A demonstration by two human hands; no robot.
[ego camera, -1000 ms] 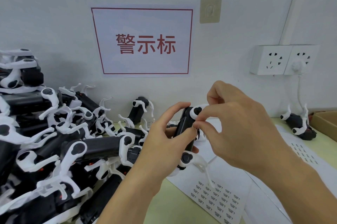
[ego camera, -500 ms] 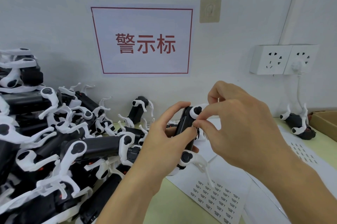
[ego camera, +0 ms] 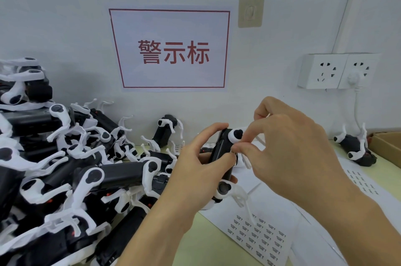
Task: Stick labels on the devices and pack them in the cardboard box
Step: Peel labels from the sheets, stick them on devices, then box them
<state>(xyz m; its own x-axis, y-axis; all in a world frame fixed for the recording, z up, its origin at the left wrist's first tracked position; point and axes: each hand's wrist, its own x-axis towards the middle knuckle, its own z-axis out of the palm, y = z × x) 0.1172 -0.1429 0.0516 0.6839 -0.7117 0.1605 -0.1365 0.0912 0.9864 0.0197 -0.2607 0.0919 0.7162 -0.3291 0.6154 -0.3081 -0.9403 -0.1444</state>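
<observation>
Left hand point(ego camera: 195, 170) grips a black device with white clips point(ego camera: 221, 157), held upright above the desk point(ego camera: 195, 244) at centre. Right hand point(ego camera: 288, 153) has thumb and forefinger pinched together against the device's right edge; whether a label sits between them cannot be told. Label sheet point(ego camera: 260, 235) lies flat on the desk below the hands. A heap of like devices point(ego camera: 65, 179) fills the desk's left side. One separate device point(ego camera: 355, 148) lies far right, just beside the cardboard box point(ego camera: 388, 146).
</observation>
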